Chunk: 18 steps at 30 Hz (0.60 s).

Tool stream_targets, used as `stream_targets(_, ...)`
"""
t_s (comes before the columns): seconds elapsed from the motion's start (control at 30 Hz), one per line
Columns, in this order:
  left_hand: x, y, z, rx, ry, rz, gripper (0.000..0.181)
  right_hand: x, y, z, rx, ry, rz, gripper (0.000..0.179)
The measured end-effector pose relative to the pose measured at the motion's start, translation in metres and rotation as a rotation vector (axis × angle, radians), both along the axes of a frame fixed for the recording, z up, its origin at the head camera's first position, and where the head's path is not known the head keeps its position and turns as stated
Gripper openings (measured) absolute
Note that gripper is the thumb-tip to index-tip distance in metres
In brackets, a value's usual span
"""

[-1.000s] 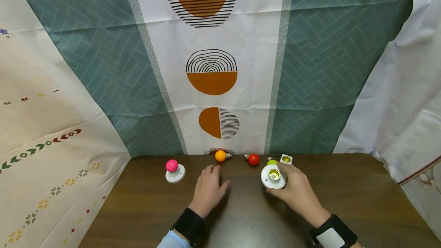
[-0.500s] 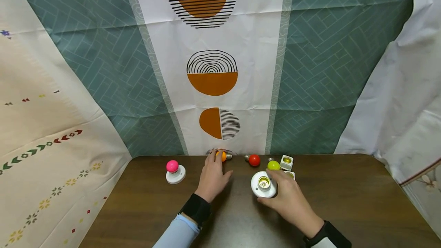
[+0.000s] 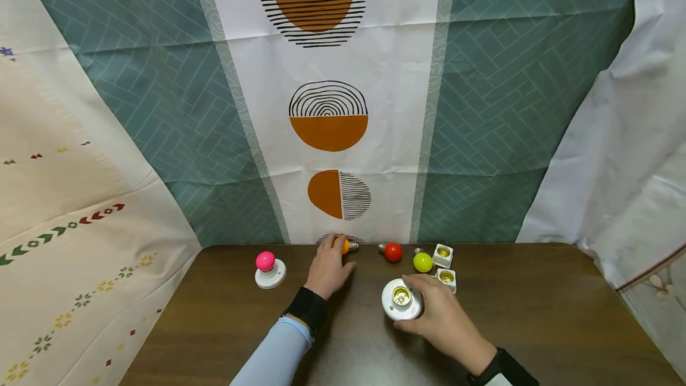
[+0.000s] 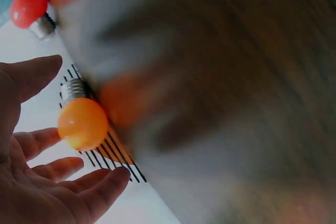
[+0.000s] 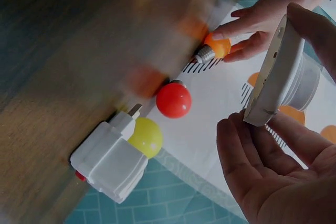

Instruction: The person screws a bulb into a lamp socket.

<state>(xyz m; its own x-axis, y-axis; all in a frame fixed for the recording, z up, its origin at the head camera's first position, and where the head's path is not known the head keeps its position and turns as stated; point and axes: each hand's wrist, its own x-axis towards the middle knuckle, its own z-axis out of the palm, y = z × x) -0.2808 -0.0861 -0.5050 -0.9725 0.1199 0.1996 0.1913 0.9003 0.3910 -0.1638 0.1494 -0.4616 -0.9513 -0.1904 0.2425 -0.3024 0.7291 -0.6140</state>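
My right hand (image 3: 442, 317) grips a white round lamp holder (image 3: 401, 310) by its rim, thumb on one side and fingers on the other. Its brass-coloured socket faces up, and the right wrist view shows the base (image 5: 268, 77) edge-on, raised off the table. My left hand (image 3: 326, 271) is at an orange light bulb (image 3: 346, 246) by the table's back edge. In the left wrist view its fingers are spread and loosely bent beside the orange bulb (image 4: 83, 124), a fingertip right at the glass and the thumb apart. The fingers partly cover this bulb in the head view.
A red bulb (image 3: 393, 252) and a yellow-green bulb (image 3: 423, 262) lie along the back edge. Beside them stand two white square sockets, one behind (image 3: 443, 255) and one nearer (image 3: 447, 279). A pink bulb (image 3: 265, 261) sits in another round holder (image 3: 270, 280) at left. Patterned cloth hangs behind.
My right hand has carried the lamp holder left and towards me, uncovering the yellow-green bulb and square sockets. My left hand has reached forward to the orange bulb.
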Motion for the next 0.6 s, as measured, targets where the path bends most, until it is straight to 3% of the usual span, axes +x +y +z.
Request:
stream_targets(0.17,-0.002,-0.003,-0.004,0.021,0.003,0.003,0.065,0.001,-0.001,0.000,0.003,-0.006,0.000,0.078)
stream_targets(0.33,-0.001,-0.003,-0.003,0.041,-0.009,0.029,0.051,0.002,-0.003,0.000,-0.009,-0.032,0.007,0.078)
stream_targets(0.6,0.009,-0.005,0.003,0.013,0.007,0.017,0.034,0.003,-0.006,0.001,-0.011,-0.036,0.010,0.083)
